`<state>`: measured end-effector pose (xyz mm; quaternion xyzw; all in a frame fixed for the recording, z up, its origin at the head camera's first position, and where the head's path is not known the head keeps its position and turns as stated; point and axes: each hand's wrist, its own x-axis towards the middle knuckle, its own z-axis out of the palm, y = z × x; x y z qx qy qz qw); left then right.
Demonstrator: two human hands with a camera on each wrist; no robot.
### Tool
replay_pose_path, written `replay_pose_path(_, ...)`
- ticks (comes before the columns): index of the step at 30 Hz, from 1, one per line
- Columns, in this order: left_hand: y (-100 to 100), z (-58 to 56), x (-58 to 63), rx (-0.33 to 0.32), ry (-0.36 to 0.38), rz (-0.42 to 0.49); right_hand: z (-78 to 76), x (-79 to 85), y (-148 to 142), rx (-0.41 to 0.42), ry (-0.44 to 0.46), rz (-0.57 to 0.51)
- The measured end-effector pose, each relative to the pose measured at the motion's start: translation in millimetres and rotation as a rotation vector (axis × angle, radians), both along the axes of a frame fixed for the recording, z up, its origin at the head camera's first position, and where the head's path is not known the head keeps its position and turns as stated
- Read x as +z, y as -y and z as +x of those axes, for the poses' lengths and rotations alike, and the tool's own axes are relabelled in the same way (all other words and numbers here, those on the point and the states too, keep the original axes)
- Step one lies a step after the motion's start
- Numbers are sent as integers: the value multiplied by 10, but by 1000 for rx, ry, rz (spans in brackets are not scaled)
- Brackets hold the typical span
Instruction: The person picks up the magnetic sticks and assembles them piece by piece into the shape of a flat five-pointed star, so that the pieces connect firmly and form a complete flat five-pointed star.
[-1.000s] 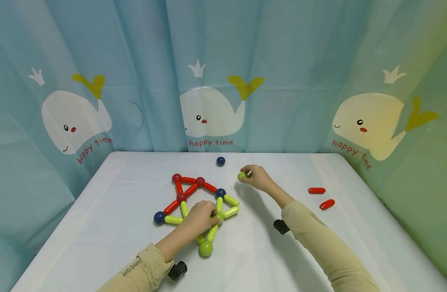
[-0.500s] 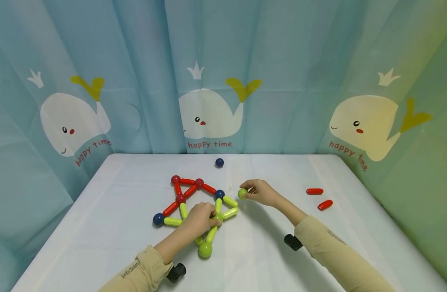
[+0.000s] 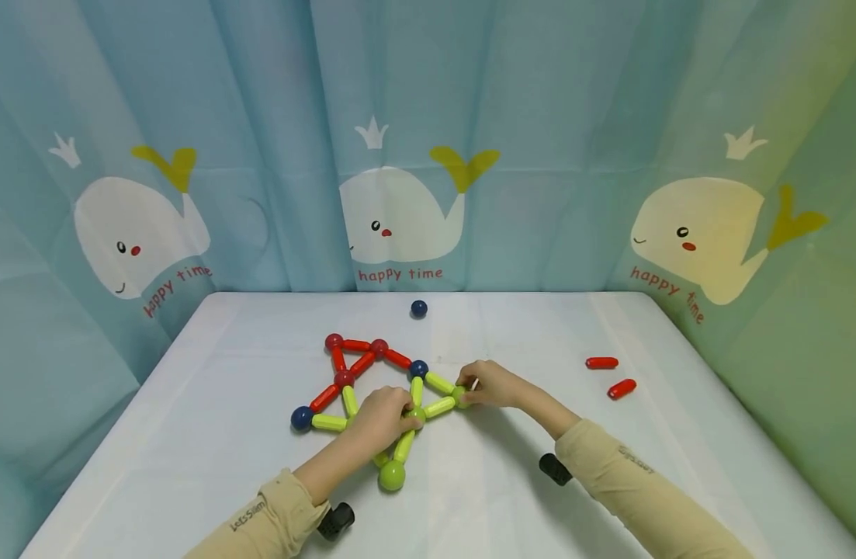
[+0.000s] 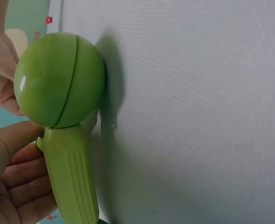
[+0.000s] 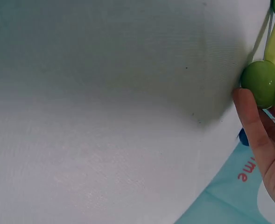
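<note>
Red, green and blue balls joined by short rods form a flat figure on the table. At its middle, my left hand (image 3: 380, 419) pinches a green ball (image 3: 417, 418) between thumb and fingers. My right hand (image 3: 493, 384) holds another green ball (image 5: 261, 84) at the figure's right corner, where two green rods (image 3: 439, 407) meet it. A larger-looking green ball (image 4: 58, 79) at the near corner fills much of the left wrist view, with a green rod (image 4: 72, 172) running from it beside my left fingers. My left forearm and hand hide part of the figure.
A loose blue ball (image 3: 418, 309) lies near the table's far edge. Two loose red rods (image 3: 601, 362) lie to the right. A curtain with whale prints (image 3: 407, 217) hangs behind the white table (image 3: 190, 388).
My right hand has come nearer with its green ball and brought it against the free ends of two green rods. My left hand has stayed on the middle ball.
</note>
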<state>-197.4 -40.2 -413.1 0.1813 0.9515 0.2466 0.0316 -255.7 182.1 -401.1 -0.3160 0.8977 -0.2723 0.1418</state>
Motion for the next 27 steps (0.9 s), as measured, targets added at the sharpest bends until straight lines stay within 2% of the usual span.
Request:
replay_pose_path(3, -24, 67, 16, 18, -6, -40, 3, 18, 18, -5, -6, 7)
replay_pose_path(6, -50, 212, 33, -1, -33, -198, 24, 27, 38, -14, -25, 10)
replay_pose_path(9, -43, 379, 32, -51, -76, -378, 75, 27, 62, -14, -69, 32)
replay_pose_path(12, 13, 499, 11, -85, -99, -450, 171, 35, 84, -22, -99, 69)
replay_pose_path(16, 131, 572, -14, -91, -131, -447, 350, 51, 94, -50, -100, 112)
replay_pose_path(20, 257, 575, -26, -80, -154, -417, 524, 46, 92, -76, -117, 163)
replay_pose_path(27, 419, 572, -35, -61, -168, -275, 786, 49, 93, -36, -188, 201)
